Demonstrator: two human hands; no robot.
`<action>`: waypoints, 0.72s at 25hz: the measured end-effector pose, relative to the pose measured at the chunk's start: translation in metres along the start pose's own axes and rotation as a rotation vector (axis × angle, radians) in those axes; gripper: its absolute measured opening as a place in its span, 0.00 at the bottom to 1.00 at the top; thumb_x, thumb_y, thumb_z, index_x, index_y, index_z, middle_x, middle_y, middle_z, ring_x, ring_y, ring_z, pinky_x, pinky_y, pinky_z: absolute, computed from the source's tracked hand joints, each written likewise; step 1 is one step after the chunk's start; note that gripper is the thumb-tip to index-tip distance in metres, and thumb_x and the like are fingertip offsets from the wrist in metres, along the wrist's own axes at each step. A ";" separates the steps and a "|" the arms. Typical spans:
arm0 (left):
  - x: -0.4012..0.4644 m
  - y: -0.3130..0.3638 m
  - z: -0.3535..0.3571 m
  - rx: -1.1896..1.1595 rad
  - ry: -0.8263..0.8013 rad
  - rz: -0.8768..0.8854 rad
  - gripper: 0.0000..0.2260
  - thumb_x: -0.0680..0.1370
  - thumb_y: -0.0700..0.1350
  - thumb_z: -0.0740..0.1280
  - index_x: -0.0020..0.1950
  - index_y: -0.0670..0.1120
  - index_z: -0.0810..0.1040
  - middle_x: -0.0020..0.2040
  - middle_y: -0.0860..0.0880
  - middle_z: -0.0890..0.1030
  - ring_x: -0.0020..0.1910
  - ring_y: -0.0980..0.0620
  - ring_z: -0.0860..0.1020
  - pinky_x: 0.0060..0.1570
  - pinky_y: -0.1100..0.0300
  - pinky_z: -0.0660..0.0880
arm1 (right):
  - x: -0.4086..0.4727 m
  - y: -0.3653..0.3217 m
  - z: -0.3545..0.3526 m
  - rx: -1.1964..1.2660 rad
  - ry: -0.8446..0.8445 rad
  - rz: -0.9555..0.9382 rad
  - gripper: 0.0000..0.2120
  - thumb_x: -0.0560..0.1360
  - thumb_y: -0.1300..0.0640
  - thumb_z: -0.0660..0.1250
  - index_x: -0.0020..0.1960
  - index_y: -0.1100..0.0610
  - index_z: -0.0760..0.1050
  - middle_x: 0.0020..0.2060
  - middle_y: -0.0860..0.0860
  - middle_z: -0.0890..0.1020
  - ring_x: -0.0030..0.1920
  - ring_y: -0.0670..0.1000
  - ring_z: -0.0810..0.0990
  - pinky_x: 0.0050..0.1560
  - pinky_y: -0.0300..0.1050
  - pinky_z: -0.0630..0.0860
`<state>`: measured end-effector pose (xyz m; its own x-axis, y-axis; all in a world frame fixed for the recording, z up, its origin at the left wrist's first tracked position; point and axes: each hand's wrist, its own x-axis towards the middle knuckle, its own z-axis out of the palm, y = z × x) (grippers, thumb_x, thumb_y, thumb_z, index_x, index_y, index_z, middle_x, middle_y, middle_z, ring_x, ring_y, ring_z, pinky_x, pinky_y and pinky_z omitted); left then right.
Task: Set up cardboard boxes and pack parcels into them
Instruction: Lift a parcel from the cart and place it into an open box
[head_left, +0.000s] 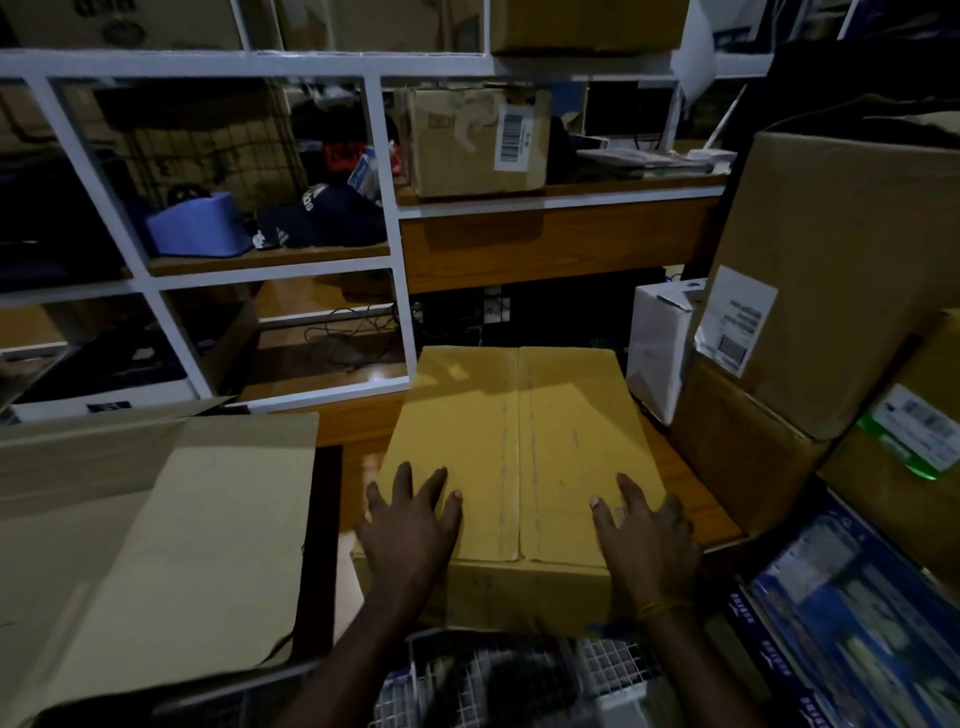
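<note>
Here, the closed cardboard box (519, 467) sits mid-floor, its long axis and centre flap seam running away from the person. The left hand (410, 525) and right hand (644, 530) lie flat on its top near corners, fingers spread.

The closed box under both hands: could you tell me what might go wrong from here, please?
1. The closed box shows no tape along its centre seam, so the flaps may spring up if the left hand and right hand lift.
2. The stacked cartons stand close on its right, so sliding it could knock them.
</note>
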<state>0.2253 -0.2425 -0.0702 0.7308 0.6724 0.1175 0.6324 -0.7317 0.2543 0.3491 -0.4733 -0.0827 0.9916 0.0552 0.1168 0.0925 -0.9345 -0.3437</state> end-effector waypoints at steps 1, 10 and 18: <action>-0.004 -0.002 -0.001 0.010 -0.003 -0.009 0.24 0.80 0.67 0.51 0.76 0.66 0.63 0.80 0.53 0.59 0.76 0.36 0.57 0.67 0.38 0.64 | -0.002 0.000 0.000 -0.005 0.009 -0.002 0.30 0.76 0.31 0.55 0.75 0.39 0.63 0.68 0.63 0.68 0.61 0.64 0.73 0.59 0.56 0.71; -0.009 -0.026 -0.002 -0.083 0.116 0.110 0.27 0.76 0.70 0.52 0.68 0.62 0.76 0.73 0.53 0.71 0.74 0.44 0.65 0.65 0.40 0.66 | 0.031 -0.027 0.007 0.011 -0.056 -0.121 0.29 0.78 0.33 0.55 0.76 0.41 0.63 0.71 0.62 0.65 0.64 0.66 0.72 0.62 0.58 0.72; -0.011 -0.023 0.004 -0.056 0.115 0.048 0.23 0.78 0.63 0.51 0.69 0.64 0.74 0.75 0.55 0.70 0.77 0.44 0.63 0.72 0.32 0.52 | 0.012 -0.025 0.005 0.026 -0.021 -0.090 0.27 0.79 0.35 0.56 0.75 0.42 0.65 0.74 0.62 0.64 0.67 0.65 0.70 0.62 0.57 0.72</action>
<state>0.2031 -0.2335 -0.0811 0.7236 0.6476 0.2389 0.5799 -0.7580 0.2984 0.3590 -0.4478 -0.0773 0.9808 0.1466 0.1288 0.1837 -0.9161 -0.3563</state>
